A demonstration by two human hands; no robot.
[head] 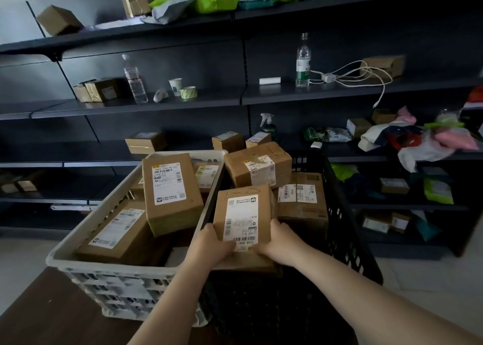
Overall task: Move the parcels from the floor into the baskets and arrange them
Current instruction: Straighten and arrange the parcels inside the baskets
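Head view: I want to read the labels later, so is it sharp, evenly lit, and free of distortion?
Head view: dim and soft; the label on the held parcel shows barcodes but its small print blurs; the shelves bow from wide-angle distortion; the black basket loses detail in shadow.

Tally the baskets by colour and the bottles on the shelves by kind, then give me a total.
White baskets: 1
Black baskets: 1
Clear water bottles: 2
Spray bottles: 1
Total: 5
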